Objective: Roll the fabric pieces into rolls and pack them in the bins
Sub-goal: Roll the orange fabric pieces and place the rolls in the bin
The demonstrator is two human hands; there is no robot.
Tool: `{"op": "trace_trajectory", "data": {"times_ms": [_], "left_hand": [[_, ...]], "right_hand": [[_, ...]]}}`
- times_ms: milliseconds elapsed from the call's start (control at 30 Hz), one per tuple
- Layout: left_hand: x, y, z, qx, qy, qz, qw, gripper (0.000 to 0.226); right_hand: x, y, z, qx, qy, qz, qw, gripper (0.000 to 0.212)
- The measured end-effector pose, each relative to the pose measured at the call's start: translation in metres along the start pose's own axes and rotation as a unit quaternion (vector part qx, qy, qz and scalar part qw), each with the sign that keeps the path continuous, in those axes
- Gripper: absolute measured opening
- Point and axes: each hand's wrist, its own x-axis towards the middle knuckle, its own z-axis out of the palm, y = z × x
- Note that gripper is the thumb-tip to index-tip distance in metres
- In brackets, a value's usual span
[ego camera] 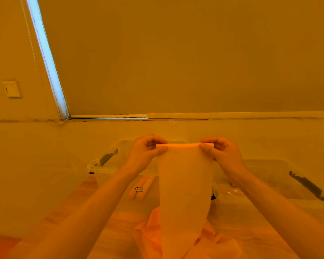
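Fabric strip held up over the bins, top edge just turned into a first curl.

Left: clear left bin (108,166), dark latch on its rim, finished rolls (141,187) lying inside on the floor of it. Left hand (145,152) pinching the strip's top left corner, thumb near side, fingers curled over the far side. Centre: fabric strip (185,184) hanging straight down from both hands, thin, translucent, limp; probably very light, likely to slump or unwind if released. Best held at the two top corners, rolled evenly to keep the edges square. Loose fabric pile (151,238) bunched beneath, near edge. Right: right hand (220,153) pinching the top right corner likewise. Further right: clear right bin (281,176), dark latch; contents unclear.
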Motion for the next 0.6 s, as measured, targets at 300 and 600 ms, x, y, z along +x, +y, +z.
{"op": "trace_trajectory", "data": {"times_ms": [300, 600], "left_hand": [[-0.0016, 0.0010, 0.0030, -0.009, 0.014, -0.022, 1.000, 0.011], [-0.0016, -0.0013, 0.0049, -0.015, -0.009, -0.003, 1.000, 0.019]], "right_hand": [[-0.0012, -0.0014, 0.0000, 0.001, -0.009, -0.021, 1.000, 0.017], [-0.0019, 0.0003, -0.0006, -0.025, 0.003, -0.021, 0.999, 0.015]]}}
